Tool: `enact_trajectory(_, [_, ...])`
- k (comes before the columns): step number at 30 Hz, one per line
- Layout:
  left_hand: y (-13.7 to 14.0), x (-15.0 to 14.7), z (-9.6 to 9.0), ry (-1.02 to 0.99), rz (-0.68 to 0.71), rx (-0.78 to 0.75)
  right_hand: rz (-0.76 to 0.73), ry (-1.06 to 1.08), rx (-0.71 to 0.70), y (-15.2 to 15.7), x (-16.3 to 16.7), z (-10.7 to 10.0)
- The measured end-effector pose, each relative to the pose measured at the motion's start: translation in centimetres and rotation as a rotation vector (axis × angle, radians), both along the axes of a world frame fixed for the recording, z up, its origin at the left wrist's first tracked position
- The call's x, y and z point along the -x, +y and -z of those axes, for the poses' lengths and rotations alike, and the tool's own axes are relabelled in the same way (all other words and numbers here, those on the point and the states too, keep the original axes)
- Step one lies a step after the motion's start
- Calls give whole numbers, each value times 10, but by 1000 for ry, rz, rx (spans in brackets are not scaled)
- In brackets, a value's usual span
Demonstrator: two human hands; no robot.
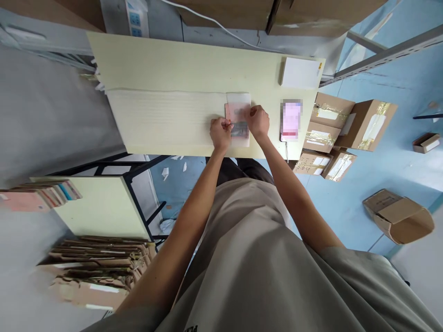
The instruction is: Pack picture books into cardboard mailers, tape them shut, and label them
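A long white translucent packing sheet lies flat across the table. At its right end, part of the sheet is folded over a thin pink book with a dark picture on its cover, which shows hazily through. My left hand is closed in a pinch at the left edge of the folded part, beside the book. On the opposite side, my right hand has its fingers curled in at the right fold of the sheet. The fingertips of both hands are partly hidden.
The cream table also bears a white box and a phone with a cable. Taped cartons stand to the right. At left are a stack of books on a lower table and flattened cardboard.
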State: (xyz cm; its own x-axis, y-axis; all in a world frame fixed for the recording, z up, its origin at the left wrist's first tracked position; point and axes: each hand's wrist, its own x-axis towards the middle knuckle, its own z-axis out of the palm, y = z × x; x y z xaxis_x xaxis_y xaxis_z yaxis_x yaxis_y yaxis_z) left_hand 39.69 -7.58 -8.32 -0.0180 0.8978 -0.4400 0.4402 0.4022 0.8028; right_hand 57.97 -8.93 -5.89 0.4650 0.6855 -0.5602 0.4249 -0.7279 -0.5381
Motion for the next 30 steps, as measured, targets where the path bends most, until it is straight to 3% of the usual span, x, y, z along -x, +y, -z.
enact_trajectory(8, [-14, -12, -20, 46, 169, -27, 103, 56, 42, 24, -4, 13])
enact_trajectory(12, [-30, -31, -26, 60, 160, -35, 67, 64, 51, 25, -7, 16])
enact_trajectory(16, [-35, -41, -28, 24, 139, -44, -110, 16, -16, 19, -17, 5])
enact_trajectory(20, [-31, -34, -28, 18, 160, -45, -405, -41, -265, 13, -26, -21])
enact_trajectory(24, [-31, -29, -31, 32, 161, -53, -662, 163, -367, 25, -26, -30])
enact_trajectory(30, [-46, -32, -26, -63, 145, -55, -590, 303, -225, 63, -43, -17])
